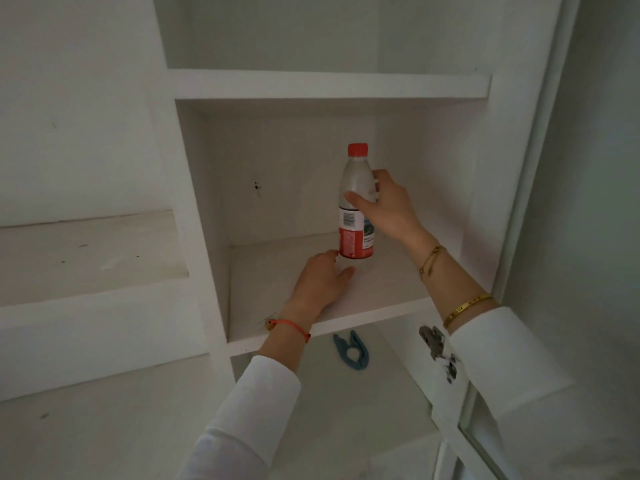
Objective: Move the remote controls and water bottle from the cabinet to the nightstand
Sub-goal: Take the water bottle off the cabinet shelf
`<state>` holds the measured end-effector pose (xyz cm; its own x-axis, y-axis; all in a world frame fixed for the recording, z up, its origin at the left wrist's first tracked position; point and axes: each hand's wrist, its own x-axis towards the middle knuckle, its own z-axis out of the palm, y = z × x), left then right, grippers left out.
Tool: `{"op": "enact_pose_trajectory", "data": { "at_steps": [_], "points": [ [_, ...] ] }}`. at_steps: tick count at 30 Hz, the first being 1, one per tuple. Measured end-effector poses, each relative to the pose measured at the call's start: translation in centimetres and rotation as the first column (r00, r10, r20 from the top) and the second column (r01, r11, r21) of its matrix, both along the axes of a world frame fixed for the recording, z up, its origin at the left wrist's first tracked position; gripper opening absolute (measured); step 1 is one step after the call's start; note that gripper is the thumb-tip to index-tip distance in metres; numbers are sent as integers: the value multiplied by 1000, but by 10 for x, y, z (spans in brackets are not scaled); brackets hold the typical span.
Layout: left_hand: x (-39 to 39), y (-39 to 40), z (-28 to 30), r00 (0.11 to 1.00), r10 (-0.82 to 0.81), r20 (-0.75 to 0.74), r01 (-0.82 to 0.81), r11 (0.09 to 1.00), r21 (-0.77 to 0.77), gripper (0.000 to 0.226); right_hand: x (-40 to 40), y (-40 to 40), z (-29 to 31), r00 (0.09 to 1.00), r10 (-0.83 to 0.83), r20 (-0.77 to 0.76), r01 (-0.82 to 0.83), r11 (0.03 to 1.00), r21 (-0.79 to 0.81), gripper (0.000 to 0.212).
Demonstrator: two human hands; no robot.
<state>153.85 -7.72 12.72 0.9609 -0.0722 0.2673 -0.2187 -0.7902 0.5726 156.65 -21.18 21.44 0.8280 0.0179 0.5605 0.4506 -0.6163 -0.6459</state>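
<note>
My right hand (pixel 384 206) grips the water bottle (pixel 356 202) high; left hand (pixel 320 277) rests open on the shelf (pixel 391 292). It could tip.

White cabinet (pixel 194 209), door open. Water bottle (pixel 356 202) upright on the middle shelf (pixel 381 289), red cap, red label. Right hand (pixel 384 206) wrapped around the bottle's upper half, thumb in front. Left hand (pixel 320 282) flat on the shelf just beside the bottle's base. Blue clip (pixel 351 349) on the shelf below. Gold bracelets (pixel 446 282) on the right wrist, red cord (pixel 289 325) on the left.
</note>
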Motion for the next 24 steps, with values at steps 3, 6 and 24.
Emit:
{"op": "enact_pose_trajectory", "data": {
  "at_steps": [3,6,24],
  "points": [
    [-3,-1,2,1000,-5,8,5,1000,-28,54,-5,-2,-3,998,-37,46,36,999,19,59],
    [-10,0,2,1000,-9,4,9,996,-85,52,-15,-6,-4,997,-35,69,34,999,20,58],
    [-101,22,-3,981,-158,-108,-15,498,-867,29,-109,-1,11,986,98,133,-101,995,10,59]
  ]
}}
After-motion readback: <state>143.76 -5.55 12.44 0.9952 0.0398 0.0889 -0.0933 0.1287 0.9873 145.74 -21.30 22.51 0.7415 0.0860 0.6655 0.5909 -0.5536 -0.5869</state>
